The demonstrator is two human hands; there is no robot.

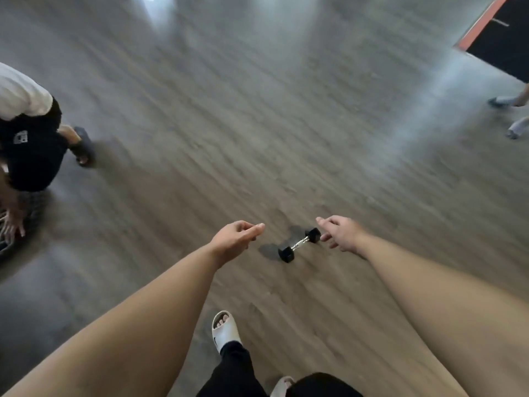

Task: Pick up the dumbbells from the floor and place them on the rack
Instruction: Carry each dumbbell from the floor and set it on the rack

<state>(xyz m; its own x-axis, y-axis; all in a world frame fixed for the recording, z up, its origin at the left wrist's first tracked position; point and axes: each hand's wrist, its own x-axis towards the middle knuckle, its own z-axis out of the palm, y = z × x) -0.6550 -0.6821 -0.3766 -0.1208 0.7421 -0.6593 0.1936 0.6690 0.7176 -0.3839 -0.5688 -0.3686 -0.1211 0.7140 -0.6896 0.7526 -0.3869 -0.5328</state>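
You stood in what looked like a gym: a wide, open wood-look floor (257, 124), a small black hex dumbbell (299, 245) lying on it, a black mat with an orange edge (503, 38) at the far right, and other people in slides nearby.

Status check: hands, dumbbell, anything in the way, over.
Left hand and right hand both empty, fingers loosely curled. Dumbbell on the wood floor between them, not gripped. Path clear; bystander crouched far left.
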